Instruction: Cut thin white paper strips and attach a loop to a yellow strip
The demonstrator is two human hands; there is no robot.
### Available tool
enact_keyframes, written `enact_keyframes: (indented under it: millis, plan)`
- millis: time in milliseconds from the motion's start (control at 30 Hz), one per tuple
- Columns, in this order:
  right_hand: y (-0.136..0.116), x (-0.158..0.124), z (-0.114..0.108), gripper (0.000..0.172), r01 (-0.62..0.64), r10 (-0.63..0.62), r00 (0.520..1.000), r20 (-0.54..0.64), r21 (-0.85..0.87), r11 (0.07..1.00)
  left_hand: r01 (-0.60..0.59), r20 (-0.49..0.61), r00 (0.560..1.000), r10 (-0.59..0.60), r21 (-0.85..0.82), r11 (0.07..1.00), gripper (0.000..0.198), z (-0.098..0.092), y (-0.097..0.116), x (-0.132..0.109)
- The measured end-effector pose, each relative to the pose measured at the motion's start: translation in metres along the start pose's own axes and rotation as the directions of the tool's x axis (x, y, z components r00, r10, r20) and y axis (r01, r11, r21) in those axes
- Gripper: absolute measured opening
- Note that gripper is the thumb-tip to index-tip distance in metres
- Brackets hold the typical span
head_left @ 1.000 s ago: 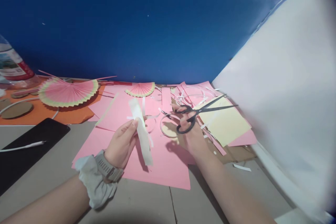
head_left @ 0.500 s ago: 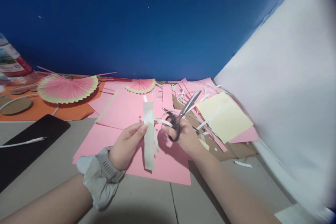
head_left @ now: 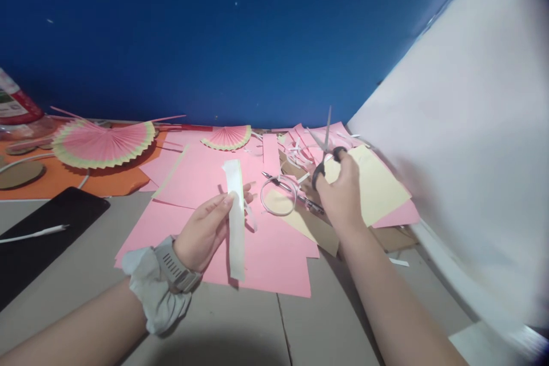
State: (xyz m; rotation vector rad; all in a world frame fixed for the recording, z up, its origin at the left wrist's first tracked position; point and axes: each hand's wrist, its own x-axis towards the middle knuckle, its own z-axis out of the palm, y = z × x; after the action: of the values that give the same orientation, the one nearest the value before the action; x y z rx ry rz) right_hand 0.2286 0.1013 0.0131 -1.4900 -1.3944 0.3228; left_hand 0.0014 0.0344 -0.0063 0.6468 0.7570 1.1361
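Observation:
My left hand point(head_left: 205, 229) pinches a long pale paper strip point(head_left: 235, 218) and holds it upright over a large pink sheet point(head_left: 266, 257). A watch and a grey scrunchie sit on that wrist. My right hand point(head_left: 341, 194) grips black-handled scissors point(head_left: 323, 151), blades apart and pointing up, above a yellow sheet point(head_left: 377, 189). A small ring point(head_left: 278, 194) and a pen lie between the two hands.
Two pleated pink fans, a large one point(head_left: 103, 143) and a small one point(head_left: 229, 137), lie near the blue wall. Paper scraps point(head_left: 300, 151) pile up at the back. There is a black mat with a white cable point(head_left: 32, 234) at left, cardboard discs point(head_left: 19, 174) on orange paper, and a big white sheet point(head_left: 463, 143) at right.
My right hand moved the scissors away from the strip, to the right and back, and turned the blades upward. My left hand kept the strip almost still.

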Motion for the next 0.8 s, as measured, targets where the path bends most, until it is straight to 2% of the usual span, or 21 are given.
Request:
enact_keyframes:
  millis: [100, 200, 233, 267, 300, 367, 400, 500, 700, 800]
  plan:
    - [-0.004, 0.000, -0.002, 0.046, 0.129, -0.137, 0.988, -0.074, -0.106, 0.986, -0.015, -0.003, 1.000, 0.015, -0.044, 0.999, 0.026, -0.001, 0.000, 0.002]
    - [-0.015, -0.013, 0.004, 0.033, 0.118, -0.125, 0.990, 0.068, 0.090, 0.989, -0.001, -0.002, 1.000, 0.001, -0.082, 0.997, 0.028, -0.002, 0.000, 0.004]
    - [-0.020, -0.020, 0.008, 0.029, 0.044, -0.080, 0.979, 0.189, 0.187, 0.981, 0.005, -0.006, 1.000, -0.005, -0.090, 0.996, 0.029, -0.002, 0.000, 0.004]
    - [-0.023, -0.028, 0.013, 0.025, -0.074, -0.024, 0.939, 0.343, 0.271, 0.960, 0.004, -0.009, 1.000, -0.005, -0.097, 0.995, 0.029, -0.002, -0.001, 0.005]
    - [-0.027, -0.036, 0.018, 0.024, -0.193, 0.016, 0.869, 0.495, 0.309, 0.931, -0.001, -0.007, 1.000, 0.000, -0.102, 0.995, 0.030, -0.002, -0.001, 0.005]
    - [-0.031, -0.050, 0.029, 0.024, -0.347, 0.053, 0.739, 0.672, 0.312, 0.884, -0.019, 0.015, 1.000, 0.021, -0.106, 0.994, 0.032, -0.002, -0.001, 0.006]
    - [-0.032, -0.056, 0.034, 0.023, -0.381, 0.062, 0.710, 0.701, 0.309, 0.871, -0.025, 0.037, 0.999, 0.029, -0.107, 0.994, 0.033, -0.002, -0.001, 0.006]
    - [-0.032, -0.063, 0.043, 0.023, -0.395, 0.076, 0.707, 0.703, 0.304, 0.867, -0.010, 0.096, 0.995, 0.020, -0.097, 0.995, 0.039, -0.002, -0.002, 0.006]
    - [-0.035, -0.060, 0.040, 0.028, -0.426, 0.059, 0.663, 0.747, 0.310, 0.850, -0.035, 0.070, 0.997, 0.037, -0.028, 0.999, 0.036, -0.003, -0.004, 0.005]
    - [-0.038, -0.060, 0.038, 0.030, -0.398, 0.060, 0.689, 0.723, 0.307, 0.865, -0.030, 0.049, 0.998, 0.031, -0.022, 0.999, 0.031, -0.004, -0.005, 0.006]
